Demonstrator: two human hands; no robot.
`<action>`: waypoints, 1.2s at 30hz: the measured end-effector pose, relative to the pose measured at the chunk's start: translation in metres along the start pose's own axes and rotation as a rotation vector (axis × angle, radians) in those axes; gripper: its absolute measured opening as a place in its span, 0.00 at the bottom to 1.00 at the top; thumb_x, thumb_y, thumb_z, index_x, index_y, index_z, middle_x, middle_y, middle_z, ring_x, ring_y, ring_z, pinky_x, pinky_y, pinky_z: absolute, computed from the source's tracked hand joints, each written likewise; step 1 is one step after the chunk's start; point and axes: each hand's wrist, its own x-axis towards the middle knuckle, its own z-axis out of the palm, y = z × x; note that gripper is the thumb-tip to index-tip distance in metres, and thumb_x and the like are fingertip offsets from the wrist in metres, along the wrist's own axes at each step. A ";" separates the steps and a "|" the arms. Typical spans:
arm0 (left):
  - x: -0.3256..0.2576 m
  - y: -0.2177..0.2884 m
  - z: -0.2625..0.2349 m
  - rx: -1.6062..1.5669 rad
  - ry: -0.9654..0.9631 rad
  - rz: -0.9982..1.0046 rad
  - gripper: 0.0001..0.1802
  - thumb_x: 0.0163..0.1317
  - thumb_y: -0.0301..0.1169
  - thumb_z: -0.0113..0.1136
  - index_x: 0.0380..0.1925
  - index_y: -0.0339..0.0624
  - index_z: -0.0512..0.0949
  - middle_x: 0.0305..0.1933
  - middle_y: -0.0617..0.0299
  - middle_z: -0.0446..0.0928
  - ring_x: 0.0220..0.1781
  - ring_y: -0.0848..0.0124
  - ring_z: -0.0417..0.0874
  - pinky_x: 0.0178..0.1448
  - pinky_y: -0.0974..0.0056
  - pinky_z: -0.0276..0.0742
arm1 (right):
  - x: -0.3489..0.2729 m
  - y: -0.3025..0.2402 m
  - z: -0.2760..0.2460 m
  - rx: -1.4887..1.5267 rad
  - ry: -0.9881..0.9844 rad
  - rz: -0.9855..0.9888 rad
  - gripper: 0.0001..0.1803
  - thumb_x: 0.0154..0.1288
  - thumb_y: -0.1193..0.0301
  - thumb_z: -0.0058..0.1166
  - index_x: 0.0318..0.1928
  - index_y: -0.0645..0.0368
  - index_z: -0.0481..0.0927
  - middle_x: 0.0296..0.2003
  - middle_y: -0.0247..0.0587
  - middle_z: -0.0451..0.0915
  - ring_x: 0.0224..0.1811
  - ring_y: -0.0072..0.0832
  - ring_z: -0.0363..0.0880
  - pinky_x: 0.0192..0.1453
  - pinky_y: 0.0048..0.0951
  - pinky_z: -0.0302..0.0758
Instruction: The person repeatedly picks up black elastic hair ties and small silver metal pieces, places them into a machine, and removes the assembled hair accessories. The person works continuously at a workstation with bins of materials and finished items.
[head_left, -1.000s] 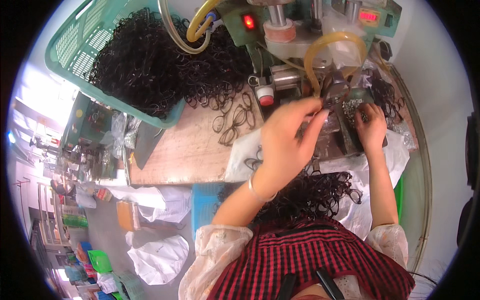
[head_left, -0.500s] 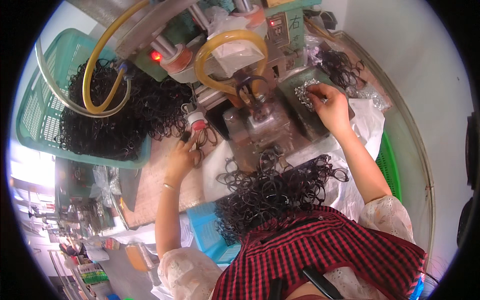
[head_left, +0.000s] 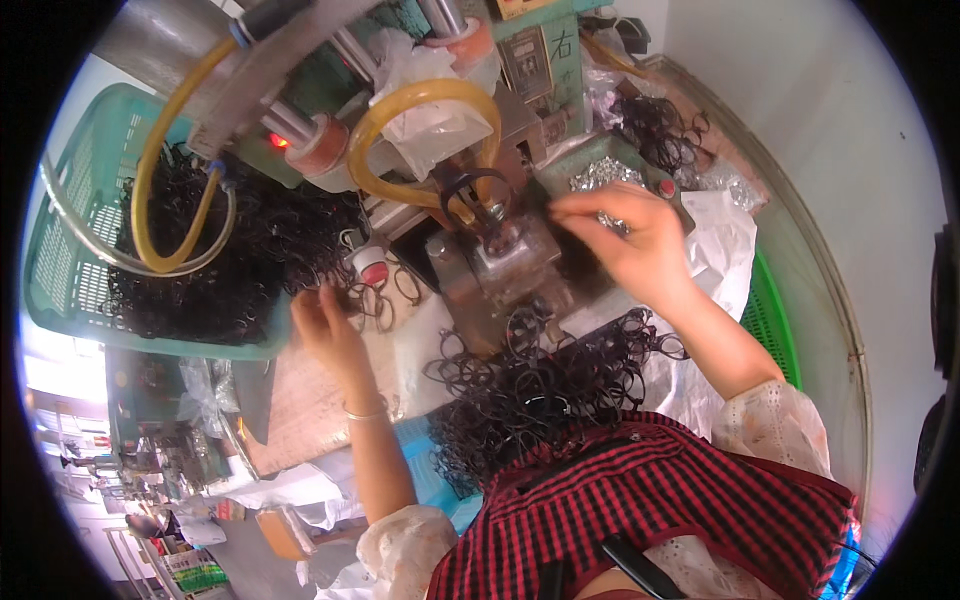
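Since the earlier frame, the right hand has been shifted left from the tray of metal bits toward the press, fingers pinched, contents unclear. Left hand is spread loosely over black rings beside the green basket; a ring pile crowds the tabletop's near edge.

Workbench: a worn, pale wooden top, seen from above, its bare part lying in front of the basket. Green plastic basket: stands on the bench at the left, filled with a heap of black wire rings. Small press machine: stands at the middle of the bench, with a yellow hose looping over it. Loose black rings: scattered on the wood between basket and machine, beside a red-capped button. White plastic sheet: spread over the bench at the right, carrying a second pile of rings at the near edge. Tray of small silver parts: behind the machine, right.
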 end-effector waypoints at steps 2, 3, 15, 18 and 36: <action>-0.004 0.001 0.007 -0.122 -0.021 -0.064 0.08 0.71 0.30 0.56 0.41 0.38 0.69 0.33 0.62 0.76 0.31 0.77 0.79 0.30 0.72 0.80 | 0.014 0.005 0.029 0.148 0.030 -0.001 0.12 0.57 0.79 0.62 0.43 0.60 0.85 0.37 0.41 0.86 0.40 0.33 0.83 0.47 0.31 0.77; -0.009 0.004 0.008 -0.156 -0.029 -0.091 0.08 0.71 0.29 0.57 0.40 0.38 0.70 0.35 0.62 0.76 0.32 0.77 0.78 0.31 0.72 0.80 | 0.012 0.021 0.051 0.329 0.061 0.062 0.15 0.58 0.81 0.61 0.47 0.62 0.83 0.37 0.41 0.86 0.41 0.29 0.84 0.48 0.30 0.77; -0.005 0.146 0.027 -0.402 0.019 0.366 0.06 0.68 0.23 0.55 0.40 0.34 0.68 0.39 0.54 0.77 0.39 0.65 0.81 0.43 0.61 0.82 | 0.006 -0.019 0.060 0.766 -0.009 0.393 0.23 0.60 0.83 0.58 0.57 0.63 0.75 0.37 0.36 0.84 0.44 0.18 0.79 0.50 0.19 0.74; 0.007 0.151 0.022 -0.447 -0.008 0.278 0.06 0.67 0.23 0.55 0.40 0.34 0.69 0.39 0.51 0.78 0.37 0.66 0.79 0.41 0.59 0.81 | 0.005 -0.039 0.055 0.789 0.024 0.467 0.25 0.61 0.84 0.55 0.60 0.66 0.71 0.43 0.41 0.82 0.48 0.21 0.79 0.55 0.22 0.73; -0.028 0.180 0.087 -0.150 -0.310 0.162 0.08 0.60 0.19 0.66 0.39 0.32 0.80 0.38 0.59 0.83 0.35 0.78 0.83 0.38 0.73 0.81 | -0.002 0.095 -0.007 -0.611 0.048 0.178 0.07 0.55 0.73 0.59 0.35 0.61 0.79 0.42 0.49 0.81 0.48 0.48 0.77 0.52 0.42 0.75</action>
